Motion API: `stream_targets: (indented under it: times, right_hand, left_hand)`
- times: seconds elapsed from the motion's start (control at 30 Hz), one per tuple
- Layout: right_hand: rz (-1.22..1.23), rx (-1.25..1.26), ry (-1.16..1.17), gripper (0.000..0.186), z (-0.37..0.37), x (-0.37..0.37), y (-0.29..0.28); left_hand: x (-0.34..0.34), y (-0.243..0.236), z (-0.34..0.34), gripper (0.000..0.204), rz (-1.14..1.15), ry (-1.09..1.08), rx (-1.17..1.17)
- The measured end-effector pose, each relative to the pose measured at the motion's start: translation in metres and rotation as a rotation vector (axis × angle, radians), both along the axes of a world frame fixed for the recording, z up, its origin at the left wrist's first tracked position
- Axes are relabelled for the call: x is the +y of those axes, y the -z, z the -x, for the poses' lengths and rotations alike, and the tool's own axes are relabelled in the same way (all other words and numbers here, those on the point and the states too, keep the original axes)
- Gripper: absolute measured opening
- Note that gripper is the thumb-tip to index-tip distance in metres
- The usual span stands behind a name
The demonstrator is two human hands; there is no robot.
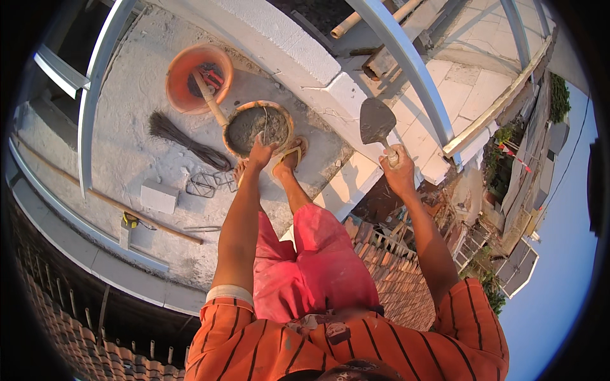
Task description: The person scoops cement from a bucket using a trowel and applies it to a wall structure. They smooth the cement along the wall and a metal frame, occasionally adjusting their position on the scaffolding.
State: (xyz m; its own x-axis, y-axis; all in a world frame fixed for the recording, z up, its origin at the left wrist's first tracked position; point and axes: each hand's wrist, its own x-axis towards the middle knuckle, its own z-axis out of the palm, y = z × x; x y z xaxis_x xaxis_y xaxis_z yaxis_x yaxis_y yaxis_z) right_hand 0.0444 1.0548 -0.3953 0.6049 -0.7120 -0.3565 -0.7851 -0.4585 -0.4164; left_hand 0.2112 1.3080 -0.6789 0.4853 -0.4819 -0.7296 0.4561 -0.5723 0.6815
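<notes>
My right hand (pixel 399 170) is closed around the handle of a trowel (pixel 376 119), its flat blade raised above the white block wall (pixel 343 95). Low in front of me stands a round bucket (pixel 291 120) holding wet grey mortar (pixel 248 130). At its near rim my left hand (pixel 260 152) is closed on the bucket's thin wire handle. My feet are right beside the bucket, one in a yellow sandal (pixel 286 159). Past it, an orange basin (pixel 176 82) holds dark and red items, with a wooden tool handle (pixel 206 92) leaning out towards the bucket.
A stick broom (pixel 190 141), bent wire frames (pixel 202 185), a white block (pixel 159 196) and a tape measure (pixel 130 220) lie to the left, near a long pole (pixel 146 219). Metal frame posts (pixel 95 95) rise at the sides. Beyond the ledge lie tiled roofs (pixel 391 273) lower down.
</notes>
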Motion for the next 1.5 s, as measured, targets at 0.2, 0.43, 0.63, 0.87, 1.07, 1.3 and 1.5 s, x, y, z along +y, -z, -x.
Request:
stream_targets:
  times: [0.2,0.43,0.63,0.87,1.07,1.3,1.5]
  right_hand:
    - [-0.369,0.114,0.444,0.019,0.182,0.111,-0.042]
    - [-0.545,0.218,1.004,0.025,0.275,0.213,-0.04]
    - [-0.516,0.117,0.968,0.027,0.253,0.203,-0.047]
    - [-0.23,-0.072,1.093,0.035,0.222,0.166,-0.031]
    - [-0.161,-0.274,1.291,0.037,0.23,0.153,-0.039]
    - [-0.113,-0.085,1.199,0.042,0.214,0.154,-0.086]
    - [-0.078,0.079,1.007,0.042,0.165,0.1,-0.161]
  left_hand:
    - [-0.022,-0.046,-0.004,0.025,-0.2,-0.175,0.209]
    - [-0.056,-0.239,-0.002,0.009,-0.15,-0.178,0.188]
    - [-0.109,-0.422,0.02,0.019,-0.019,-0.074,0.277]
    - [-0.145,-0.487,0.052,0.027,0.056,-0.104,0.284]
    - [-0.2,-0.483,0.075,0.021,0.179,0.056,0.336]
    - [-0.253,-0.456,0.094,0.016,0.152,0.202,0.413]
    - [-0.272,-0.444,0.088,0.019,0.12,0.27,0.532]
